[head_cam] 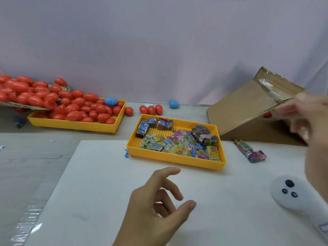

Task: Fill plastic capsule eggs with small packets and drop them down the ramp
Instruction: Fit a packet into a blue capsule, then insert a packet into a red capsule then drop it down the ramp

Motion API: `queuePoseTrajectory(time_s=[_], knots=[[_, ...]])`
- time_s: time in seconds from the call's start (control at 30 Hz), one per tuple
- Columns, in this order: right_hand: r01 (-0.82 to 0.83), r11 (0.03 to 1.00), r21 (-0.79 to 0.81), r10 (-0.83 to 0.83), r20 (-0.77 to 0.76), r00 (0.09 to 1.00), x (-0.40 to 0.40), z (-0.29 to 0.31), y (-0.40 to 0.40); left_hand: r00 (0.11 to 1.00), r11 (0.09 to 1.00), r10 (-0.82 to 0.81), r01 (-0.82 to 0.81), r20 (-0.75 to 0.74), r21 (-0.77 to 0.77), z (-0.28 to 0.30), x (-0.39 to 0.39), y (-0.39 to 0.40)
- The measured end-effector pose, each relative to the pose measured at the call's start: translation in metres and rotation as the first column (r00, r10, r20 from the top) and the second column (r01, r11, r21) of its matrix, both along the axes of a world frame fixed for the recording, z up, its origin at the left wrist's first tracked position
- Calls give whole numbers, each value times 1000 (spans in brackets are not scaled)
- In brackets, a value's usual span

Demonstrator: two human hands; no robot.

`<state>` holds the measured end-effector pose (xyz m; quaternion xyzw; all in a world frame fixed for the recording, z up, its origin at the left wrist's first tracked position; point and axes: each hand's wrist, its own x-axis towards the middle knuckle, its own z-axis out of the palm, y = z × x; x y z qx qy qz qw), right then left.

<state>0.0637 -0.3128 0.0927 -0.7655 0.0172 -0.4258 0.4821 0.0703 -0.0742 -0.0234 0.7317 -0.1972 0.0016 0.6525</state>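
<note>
Mostly red glossy eggs (74, 110), left grip (159, 201) released, right grip (308, 118) blurred, state untellable.

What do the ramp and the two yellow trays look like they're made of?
The ramp looks like brown corrugated cardboard, matte, with shiny clear tape near its ragged top edge. Both yellow trays look like moulded plastic, smooth, with perforated floors.

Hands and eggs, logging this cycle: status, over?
Left hand open, empty. Right hand blurred by cardboard ramp, grip unclear. Red eggs and packets in trays. Nothing blocking.
</note>
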Motion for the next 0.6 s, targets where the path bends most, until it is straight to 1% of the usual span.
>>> queuePoseTrajectory(time_s=[0.03, 0.1, 0.17, 0.23, 0.27, 0.33, 0.4, 0.43, 0.5, 0.53, 0.6], knots=[[-23, 1000, 20, 24, -56, 998, 1, -12, 18, 1000, 999, 27, -27, -6, 22, -2, 2, 0], [-193, 981, 2, 190, -206, 960, -3, -49, 51, 998, 998, 54, -54, -25, 31, -4, 5, 3], [-314, 945, 90, 327, -272, 905, -7, -84, 85, 995, 995, 97, -97, -1, 24, 0, 13, 8], [-341, 920, 191, 387, -315, 867, -7, -107, 102, 974, 975, 224, -224, 28, -14, 4, 27, 20], [-341, 918, 205, 394, -354, 848, -7, -113, 106, 955, 955, 294, -292, 36, -48, 5, 38, 27], [-410, 891, 196, 454, -414, 789, -11, -125, 110, 898, 896, 439, -435, 25, -88, 10, 67, 42], [-427, 871, 245, 492, -434, 755, -12, -125, 109, 831, 834, 552, -549, 68, -60, 19, 105, 58], [-411, 866, 285, 499, -425, 755, -9, -126, 107, 803, 809, 585, -587, 116, -19, 25, 125, 66], [-361, 860, 360, 497, -432, 753, -4, -126, 106, 771, 759, 609, -635, 188, 144, 39, 168, 82], [-349, 855, 385, 502, -442, 743, -2, -125, 106, 778, 738, 592, -629, 211, 245, 45, 187, 90], [-350, 842, 411, 522, -455, 721, 1, -125, 105, 821, 693, 512, -569, 252, 443, 49, 219, 102]])
